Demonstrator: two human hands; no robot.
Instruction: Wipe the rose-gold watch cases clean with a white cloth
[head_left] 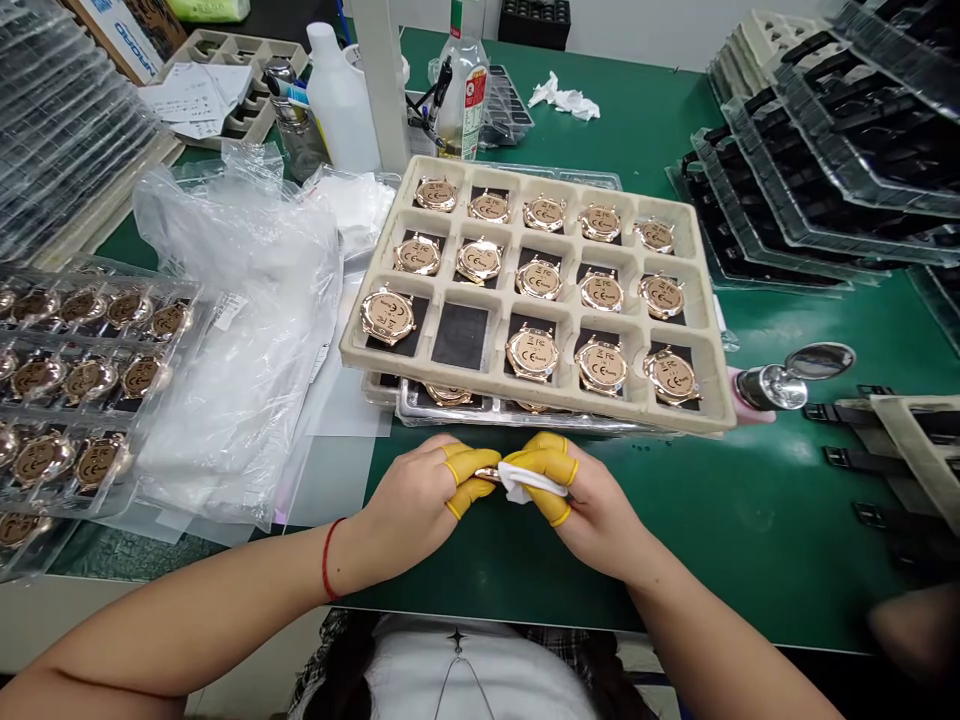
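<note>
Between my two hands, just in front of the tray, is a rose-gold watch case (487, 474), mostly covered by fingers. My left hand (431, 492) pinches its edge with yellow finger cots on thumb and fingertip. A folded white cloth (525, 482) is gripped in my right hand (574, 490), also in yellow finger cots, and pressed against the case. The beige tray (637, 410) behind them holds rows of rose-gold watch cases, their marked backs up. One front-row compartment (460, 336) shows only its black pad.
Clear trays of watch cases (90, 340) and a crumpled plastic bag (225, 390) lie left. A metal-lidded pump bottle (772, 385) stands right of the tray. Stacked trays of black straps (825, 170) rise at the back right. Bottles (341, 100) stand behind.
</note>
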